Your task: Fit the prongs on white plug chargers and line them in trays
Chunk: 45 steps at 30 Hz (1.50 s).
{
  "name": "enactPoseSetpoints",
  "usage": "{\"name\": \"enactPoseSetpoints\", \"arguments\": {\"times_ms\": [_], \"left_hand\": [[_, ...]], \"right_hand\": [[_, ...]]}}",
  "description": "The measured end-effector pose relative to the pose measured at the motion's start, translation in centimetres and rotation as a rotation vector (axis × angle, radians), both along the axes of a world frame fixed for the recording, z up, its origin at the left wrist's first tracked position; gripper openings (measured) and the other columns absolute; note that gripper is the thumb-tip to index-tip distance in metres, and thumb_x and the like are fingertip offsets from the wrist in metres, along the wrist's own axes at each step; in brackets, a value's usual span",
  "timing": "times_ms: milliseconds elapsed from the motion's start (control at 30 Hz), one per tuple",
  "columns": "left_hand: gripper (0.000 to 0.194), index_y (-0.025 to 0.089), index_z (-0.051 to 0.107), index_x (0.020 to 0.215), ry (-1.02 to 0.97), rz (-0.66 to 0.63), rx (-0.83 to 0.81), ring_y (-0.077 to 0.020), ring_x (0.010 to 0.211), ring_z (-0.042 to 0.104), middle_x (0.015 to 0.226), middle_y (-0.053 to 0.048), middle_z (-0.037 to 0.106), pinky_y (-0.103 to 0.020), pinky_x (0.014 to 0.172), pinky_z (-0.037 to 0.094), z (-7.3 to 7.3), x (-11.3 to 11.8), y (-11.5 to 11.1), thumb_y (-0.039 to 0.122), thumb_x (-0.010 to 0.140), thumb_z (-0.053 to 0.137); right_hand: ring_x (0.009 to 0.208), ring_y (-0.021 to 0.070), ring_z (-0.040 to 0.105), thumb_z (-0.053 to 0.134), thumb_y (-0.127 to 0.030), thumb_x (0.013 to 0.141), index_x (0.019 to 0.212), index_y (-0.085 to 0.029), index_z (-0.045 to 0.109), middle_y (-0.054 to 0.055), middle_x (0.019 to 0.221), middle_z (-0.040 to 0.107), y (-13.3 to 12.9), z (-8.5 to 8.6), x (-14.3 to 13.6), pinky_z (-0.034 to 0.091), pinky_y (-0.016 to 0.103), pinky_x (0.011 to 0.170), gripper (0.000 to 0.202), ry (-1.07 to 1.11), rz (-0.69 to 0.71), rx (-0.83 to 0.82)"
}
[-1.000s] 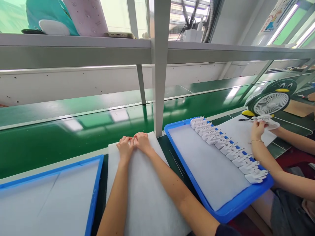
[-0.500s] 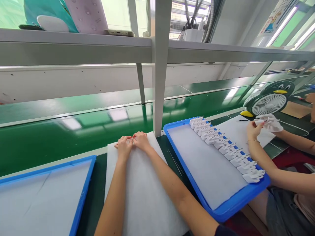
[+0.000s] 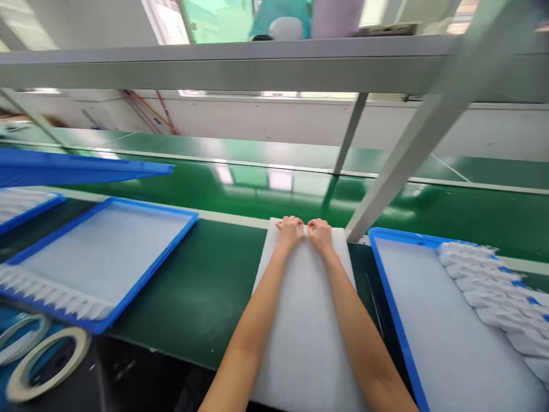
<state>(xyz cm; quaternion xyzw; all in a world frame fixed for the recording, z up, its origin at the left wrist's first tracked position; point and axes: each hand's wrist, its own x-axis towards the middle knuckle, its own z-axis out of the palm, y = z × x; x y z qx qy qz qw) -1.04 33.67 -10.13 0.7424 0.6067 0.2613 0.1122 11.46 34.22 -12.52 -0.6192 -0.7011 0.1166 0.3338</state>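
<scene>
Left hand and right hand were nearly touching over the white sheet. Honestly couldn't tell if either grip was closed.

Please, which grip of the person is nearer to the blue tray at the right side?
The right. The right grip is to the left of that blue tray, apart from it; the left grip is farther left, beyond the right one.

Single head-worn cam, faces forward and down over left hand, right hand; near green workbench.
</scene>
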Motion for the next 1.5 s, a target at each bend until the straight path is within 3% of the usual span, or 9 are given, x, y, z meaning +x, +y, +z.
{"name": "enactPoseSetpoints", "arguments": {"times_ms": [467, 567, 733, 833, 967, 1100, 1200, 1333, 1500], "left_hand": [[0.013, 0.019, 0.064, 0.085, 0.034, 0.004, -0.076, -0.0241, 0.103, 0.05, 0.098, -0.008, 0.064, -0.046, 0.087, 0.036, -0.7, 0.4, -1.6, 0.026, 0.085, 0.054], [0.016, 0.018, 0.063, 0.094, 0.03, 0.037, -0.05, -0.0274, 0.11, 0.046, 0.11, -0.01, 0.06, -0.049, 0.09, 0.035, 2.4, 0.8, -2.2, 0.028, 0.082, 0.057], [0.027, 0.023, 0.055, 0.112, -0.002, 0.086, 0.173, -0.0187, 0.11, 0.047, 0.114, -0.003, 0.058, -0.038, 0.097, 0.034, 11.1, -0.7, -5.9, 0.035, 0.091, 0.043], [0.029, 0.022, 0.056, 0.108, 0.287, 0.125, -0.003, -0.0208, 0.104, 0.051, 0.107, -0.006, 0.059, -0.034, 0.087, 0.041, 13.1, -3.6, -10.0, 0.04, 0.092, 0.039], [0.032, 0.011, 0.059, 0.099, 0.426, 0.334, -0.194, -0.0338, 0.099, 0.052, 0.103, -0.019, 0.057, -0.042, 0.076, 0.045, 9.6, -8.9, -16.0, 0.037, 0.08, 0.059], [0.039, 0.008, 0.054, 0.111, 0.512, 0.576, -0.321, -0.0396, 0.099, 0.051, 0.108, -0.024, 0.054, -0.05, 0.075, 0.044, 5.7, -14.1, -21.0, 0.035, 0.083, 0.054], [0.04, 0.014, 0.055, 0.108, 0.528, 0.556, -0.345, -0.0354, 0.102, 0.051, 0.108, -0.019, 0.055, -0.045, 0.082, 0.042, 4.7, -16.4, -23.7, 0.047, 0.086, 0.045], [0.035, 0.022, 0.06, 0.099, 0.511, 0.49, -0.38, -0.0308, 0.095, 0.057, 0.098, -0.014, 0.061, -0.04, 0.081, 0.043, 4.1, -16.4, -26.1, 0.049, 0.088, 0.041], [0.037, 0.019, 0.061, 0.093, 0.48, 0.435, -0.432, -0.0291, 0.085, 0.062, 0.09, -0.013, 0.065, -0.04, 0.074, 0.046, 3.4, -13.5, -29.1, 0.041, 0.092, 0.031]], "right_hand": [[0.085, 0.0295, 0.052, 0.04, -0.044, 0.069, 0.081, -0.017, 0.063, 0.012, 0.084, 0.059, -0.1, -3.2, 1.7, 0.04, 0.043, 0.077, 0.038, 0.016, 0.016, -0.015], [0.084, 0.0303, 0.052, 0.038, -0.046, 0.069, 0.08, -0.018, 0.063, 0.012, 0.083, 0.059, 0.1, -3.5, 1.8, 0.041, 0.043, 0.075, 0.039, -0.013, 0.014, -0.019], [0.086, 0.0328, 0.053, 0.037, -0.044, 0.069, 0.078, -0.021, 0.062, 0.013, 0.086, 0.061, 0.4, -3.7, 1.7, 0.04, 0.045, 0.074, 0.035, -0.063, 0.022, -0.033], [0.087, 0.0336, 0.054, 0.037, -0.042, 0.072, 0.078, -0.024, 0.062, 0.013, 0.085, 0.062, 0.4, -3.7, 1.7, 0.039, 0.046, 0.072, 0.032, -0.077, 0.03, -0.043], [0.087, 0.0337, 0.055, 0.037, -0.041, 0.073, 0.079, -0.025, 0.063, 0.013, 0.084, 0.062, 0.3, -3.7, 1.6, 0.04, 0.047, 0.073, 0.031, -0.064, 0.023, -0.045], [0.087, 0.0333, 0.055, 0.038, -0.041, 0.072, 0.08, -0.025, 0.065, 0.013, 0.084, 0.062, 0.3, -3.7, 1.5, 0.041, 0.047, 0.075, 0.032, -0.036, 0.022, -0.052], [0.087, 0.0342, 0.056, 0.039, -0.041, 0.071, 0.078, -0.026, 0.066, 0.013, 0.084, 0.063, 0.3, -3.6, 1.4, 0.041, 0.048, 0.074, 0.032, -0.017, 0.02, -0.059], [0.085, 0.0352, 0.057, 0.039, -0.042, 0.07, 0.076, -0.027, 0.066, 0.014, 0.081, 0.063, 0.3, -3.5, 1.4, 0.041, 0.049, 0.072, 0.031, 0.001, 0.021, -0.055], [0.085, 0.0359, 0.058, 0.039, -0.043, 0.069, 0.074, -0.028, 0.065, 0.013, 0.079, 0.062, 0.2, -3.5, 1.5, 0.042, 0.05, 0.073, 0.03, 0.017, 0.029, -0.043]]}}
